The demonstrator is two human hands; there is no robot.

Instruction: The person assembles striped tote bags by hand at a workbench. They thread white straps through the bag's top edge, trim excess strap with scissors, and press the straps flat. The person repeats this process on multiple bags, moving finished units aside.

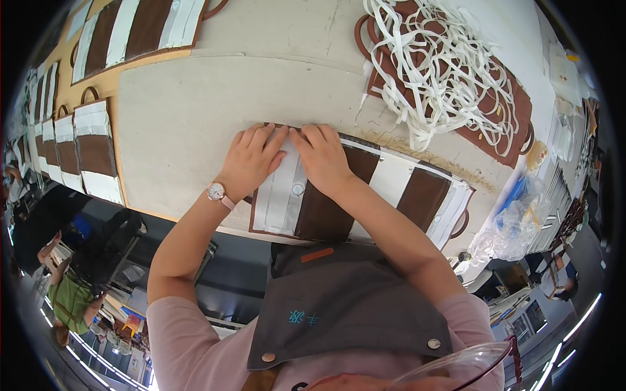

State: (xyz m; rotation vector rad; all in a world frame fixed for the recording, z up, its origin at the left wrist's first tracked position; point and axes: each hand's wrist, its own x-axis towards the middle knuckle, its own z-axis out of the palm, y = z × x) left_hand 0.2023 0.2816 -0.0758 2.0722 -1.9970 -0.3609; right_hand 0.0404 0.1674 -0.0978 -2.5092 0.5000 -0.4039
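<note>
- The fingers of the left hand [251, 159] lay together and flat, tips pressed down on the far edge of a flat brown-and-white striped fabric piece [365, 195] with a small round snap button [298, 189]; they gripped nothing.
- The fingers of the right hand [324, 156] were likewise extended and close together, pressing the same far edge just beside the left hand, the two sets of fingertips nearly touching.
- What lay directly under both palms was hidden, so whether a fold or seam sat there could not be told.
- The striped fabric piece stretched from under the hands toward the near edge of the pale beige worktable [195, 111], its right end running toward the table's right-hand edge; the right forearm covered part of its brown middle band.
- A wristwatch with a pink strap [217, 192] sat on the left wrist, above the table's near edge.
- A heap of loose white fabric strips [437, 72] rested on a brown fabric piece [515, 111] toward the far right corner, well apart from the hands.
- More brown-and-white striped panels [94, 146] lay along the left edge, and another striped panel [140, 29] at the far left corner was cut off by the picture's rim.
- Crumpled clear plastic bags [518, 221] lay beyond the right-hand edge; their contents were hard to make out.
- A grey apron [345, 306] filled the lower middle.
</note>
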